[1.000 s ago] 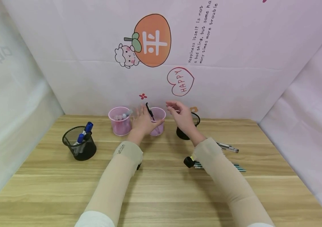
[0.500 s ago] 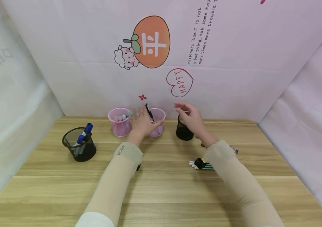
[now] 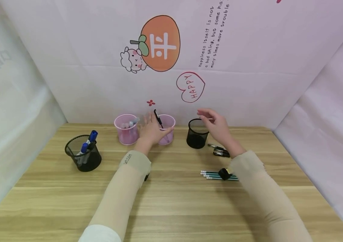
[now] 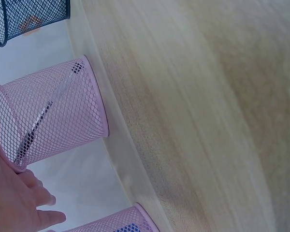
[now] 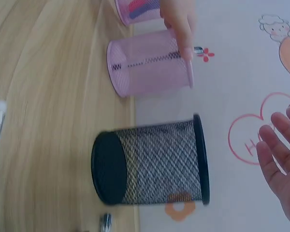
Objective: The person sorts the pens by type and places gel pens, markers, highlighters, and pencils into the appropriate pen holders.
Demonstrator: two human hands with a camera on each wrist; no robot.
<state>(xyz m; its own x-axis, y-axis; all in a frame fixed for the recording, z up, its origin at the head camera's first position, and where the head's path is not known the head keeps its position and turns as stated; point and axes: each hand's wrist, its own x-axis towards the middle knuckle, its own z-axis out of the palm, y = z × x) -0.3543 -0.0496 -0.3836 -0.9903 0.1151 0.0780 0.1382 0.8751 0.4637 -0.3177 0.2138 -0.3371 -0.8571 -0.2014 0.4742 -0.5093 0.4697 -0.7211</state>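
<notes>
My left hand [image 3: 151, 131] rests against the rim of a pink mesh pen cup [image 3: 167, 138], its thumb laid along the near side and its fingers spread upward. One black pen [image 3: 158, 117] leans inside that cup. Beside the hand, on the left, a second pink pen cup [image 3: 128, 136] holds several pens with pale ends. My right hand [image 3: 217, 126] hovers above and right of a black mesh pen cup [image 3: 196, 140], apart from it; its fingers are loosely bent around nothing. No pens are visible in this black cup [image 5: 159, 164].
Several black pens [image 3: 221, 153] lie right of the black cup, partly under the right forearm. Nearer, several green pencils [image 3: 212, 175] lie in a row. At left, another black mesh cup [image 3: 91, 161] holds blue-capped markers [image 3: 93, 136]. A printed curtain [image 3: 99, 90] backs the wooden table [image 3: 171, 208].
My right hand has moved rightward, away from the pink cup and past the black cup, uncovering that cup and some pens and pencils. The left hand stays at the pink cup.
</notes>
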